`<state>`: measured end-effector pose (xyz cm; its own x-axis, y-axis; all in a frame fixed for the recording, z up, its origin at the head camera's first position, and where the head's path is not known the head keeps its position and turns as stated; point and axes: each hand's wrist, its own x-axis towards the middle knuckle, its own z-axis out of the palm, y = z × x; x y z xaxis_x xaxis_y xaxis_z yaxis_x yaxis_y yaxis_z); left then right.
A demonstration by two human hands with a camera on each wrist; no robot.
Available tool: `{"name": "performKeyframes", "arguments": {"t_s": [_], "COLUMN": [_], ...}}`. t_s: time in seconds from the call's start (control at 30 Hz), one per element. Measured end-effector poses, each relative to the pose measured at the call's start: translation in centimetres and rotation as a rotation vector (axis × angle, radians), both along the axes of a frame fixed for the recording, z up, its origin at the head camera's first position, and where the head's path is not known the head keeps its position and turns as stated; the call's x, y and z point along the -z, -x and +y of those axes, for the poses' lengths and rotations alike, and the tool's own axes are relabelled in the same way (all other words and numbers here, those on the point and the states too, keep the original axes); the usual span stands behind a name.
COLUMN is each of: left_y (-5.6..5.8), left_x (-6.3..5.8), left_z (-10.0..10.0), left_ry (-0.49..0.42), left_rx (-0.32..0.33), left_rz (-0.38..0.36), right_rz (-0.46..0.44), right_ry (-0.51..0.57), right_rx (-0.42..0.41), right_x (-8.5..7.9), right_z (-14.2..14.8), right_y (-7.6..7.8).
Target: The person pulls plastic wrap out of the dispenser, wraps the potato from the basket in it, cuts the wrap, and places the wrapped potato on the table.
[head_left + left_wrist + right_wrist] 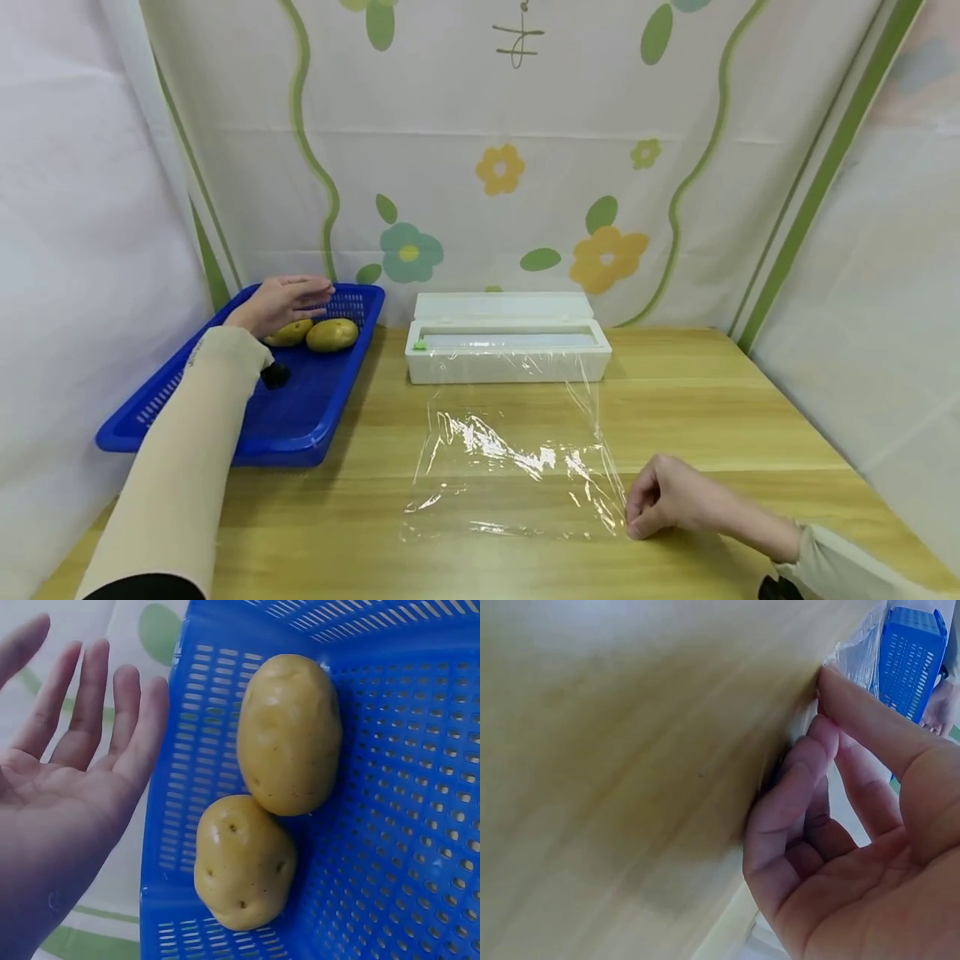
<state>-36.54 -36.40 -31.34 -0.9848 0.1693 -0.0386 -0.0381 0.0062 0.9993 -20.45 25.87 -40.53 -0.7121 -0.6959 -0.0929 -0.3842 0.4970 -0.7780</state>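
Observation:
My left hand (282, 304) is raised over the far end of a blue plastic basket (288, 454), its fingers extended and holding nothing. Below it, two yellow potatoes lie side by side, one longer potato (291, 742) and one rounder, dimpled potato (244, 866). At the front right, my right hand (678, 497) pinches the near right corner of a sheet of cling film (502, 487) between thumb and fingers, low over the table. The clear, wrinkled sheet stretches back to a white cling film dispenser (510, 368), whose lid (502, 306) stands raised.
A small green slider (420, 345) sits at the dispenser's left end. The wooden table (720, 400) is enclosed by white cloth walls, with a flower-patterned cloth (465, 100) at the back. The basket stands along the left wall.

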Motion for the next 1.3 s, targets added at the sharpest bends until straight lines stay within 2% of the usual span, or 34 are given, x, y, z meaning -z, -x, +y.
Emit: {"name": "performKeyframes", "arguments": {"t_s": [0.13, 0.27, 0.43, 0.57, 0.7, 0.97, 1.1, 1.3], "left_y": [0.2, 0.3, -0.2, -0.5, -0.6, -0.5, -0.5, -0.4], "left_x": [0.5, 0.9, 1.4, 1.8, 2.3, 3.0, 3.2, 3.6], "left_z": [0.0, 0.0, -0.7, -1.3, -1.6, -1.4, -1.2, -1.0], "left_ry": [0.042, 0.042, 0.116, 0.135, 0.2, 0.413, 0.449, 0.472], "left_rx": [-0.016, -0.023, -0.035, -0.033, -0.051, -0.053, -0.092, -0.062], "left_rz": [0.001, 0.002, 0.018, 0.033, 0.059, 0.062, 0.077, 0.05], "right_rz": [-0.002, 0.017, 0.009, 0.004, 0.006, -0.021, -0.028, -0.043], "right_ry": [0.038, 0.042, 0.046, 0.053, 0.062, 0.07, 0.064, 0.064], "right_rx": [0.001, 0.007, -0.005, -0.028, -0.033, -0.051, -0.051, -0.06], "right_x": [0.5, 0.7, 0.7, 0.6, 0.6, 0.6, 0.4, 0.2], "right_z": [0.0, 0.1, -0.2, -0.3, -0.2, -0.3, -0.2, 0.0], "right_y": [-0.2, -0.3, 0.0, 0.3, 0.2, -0.3, -0.2, -0.2]}}
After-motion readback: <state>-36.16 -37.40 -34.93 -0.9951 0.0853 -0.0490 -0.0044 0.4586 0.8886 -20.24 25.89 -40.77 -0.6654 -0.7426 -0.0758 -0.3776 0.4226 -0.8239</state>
